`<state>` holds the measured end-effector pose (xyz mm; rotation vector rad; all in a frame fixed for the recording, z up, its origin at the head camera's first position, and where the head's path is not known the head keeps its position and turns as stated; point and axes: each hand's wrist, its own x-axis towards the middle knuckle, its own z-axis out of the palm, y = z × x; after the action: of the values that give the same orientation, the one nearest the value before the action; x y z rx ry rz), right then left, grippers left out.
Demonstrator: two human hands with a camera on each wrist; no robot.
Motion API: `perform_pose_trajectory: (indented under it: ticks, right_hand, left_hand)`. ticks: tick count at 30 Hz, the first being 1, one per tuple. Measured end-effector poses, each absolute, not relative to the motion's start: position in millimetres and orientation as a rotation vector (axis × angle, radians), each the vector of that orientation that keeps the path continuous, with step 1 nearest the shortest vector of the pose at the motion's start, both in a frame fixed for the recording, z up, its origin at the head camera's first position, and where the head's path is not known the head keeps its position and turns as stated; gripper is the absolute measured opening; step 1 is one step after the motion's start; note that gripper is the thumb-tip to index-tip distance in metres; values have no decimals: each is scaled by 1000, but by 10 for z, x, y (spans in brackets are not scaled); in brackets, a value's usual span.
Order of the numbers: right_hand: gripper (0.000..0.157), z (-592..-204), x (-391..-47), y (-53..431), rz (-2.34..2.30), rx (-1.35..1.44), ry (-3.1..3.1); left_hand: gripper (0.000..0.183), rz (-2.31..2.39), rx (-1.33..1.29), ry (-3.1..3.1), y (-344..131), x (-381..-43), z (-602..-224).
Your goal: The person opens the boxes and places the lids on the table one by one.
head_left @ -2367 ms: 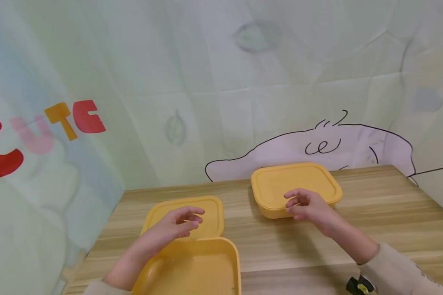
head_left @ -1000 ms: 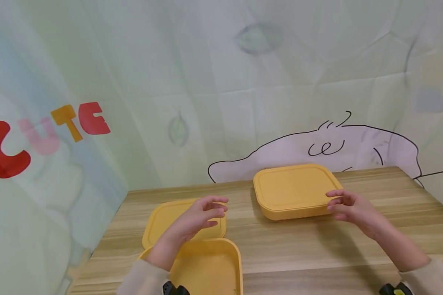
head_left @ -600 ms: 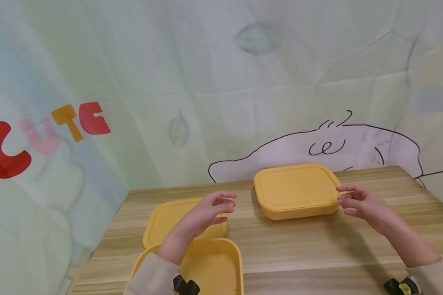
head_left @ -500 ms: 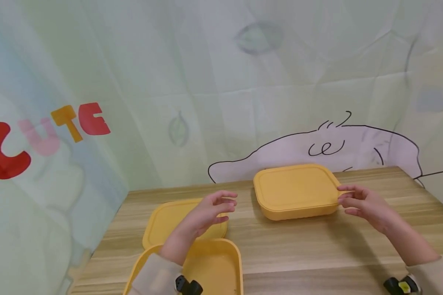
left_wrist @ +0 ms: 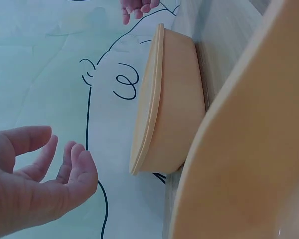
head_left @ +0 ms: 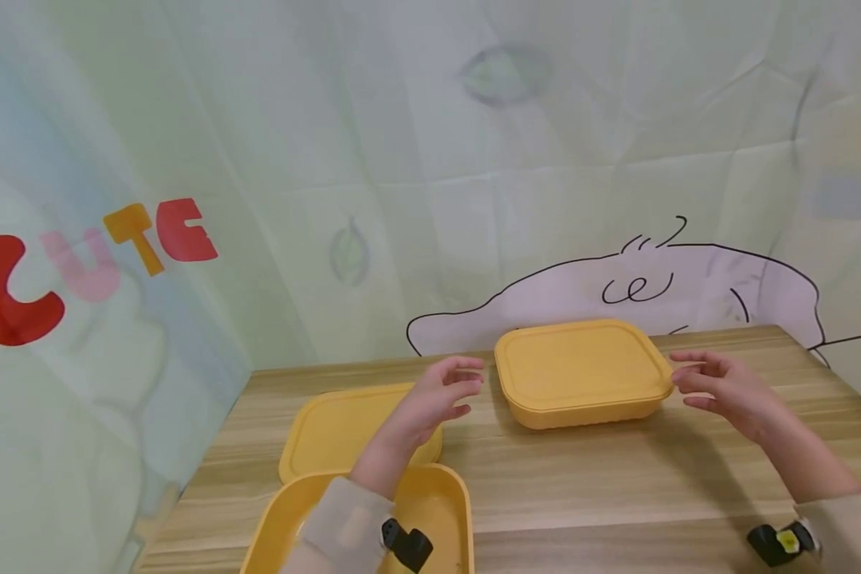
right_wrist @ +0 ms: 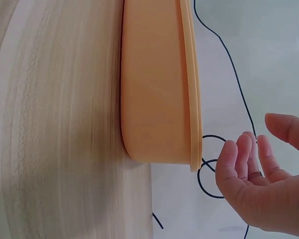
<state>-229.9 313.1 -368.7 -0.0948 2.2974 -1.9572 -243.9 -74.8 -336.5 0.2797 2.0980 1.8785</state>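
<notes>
A yellow lidded box (head_left: 581, 371) stands at the back of the wooden table. My left hand (head_left: 434, 402) hovers just left of it, fingers loosely bent, holding nothing; the left wrist view shows a gap between that hand (left_wrist: 50, 179) and the box (left_wrist: 174, 104). To the right of the box my right hand (head_left: 728, 395) is raised, its fingers near the lid's right corner and relaxed. In the right wrist view the hand (right_wrist: 269, 184) is apart from the box (right_wrist: 157, 89). Below my left forearm are an open yellow box (head_left: 430, 510) and a loose yellow lid (head_left: 337, 430).
The wooden table (head_left: 581, 486) ends at a printed cloth backdrop (head_left: 294, 119) at the back and left. The loose lid lies behind the open box, which stands near the front left. Both sleeves carry small black devices, the left one (head_left: 406, 544) above the open box.
Both hands have moved right: the left from over the loose lid to the lidded box's left side, the right from in front of that box to its right side. The boxes stay put.
</notes>
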Motion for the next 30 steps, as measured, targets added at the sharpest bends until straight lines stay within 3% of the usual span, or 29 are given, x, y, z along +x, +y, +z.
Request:
perform_pose_trajectory:
  ticks: [30]
  right_hand:
    - [24, -3682, -2499, 3268, -2138, -86, 2109]
  left_hand:
    - [34, 2168, -15, 1991, -367, -2714, -3451]
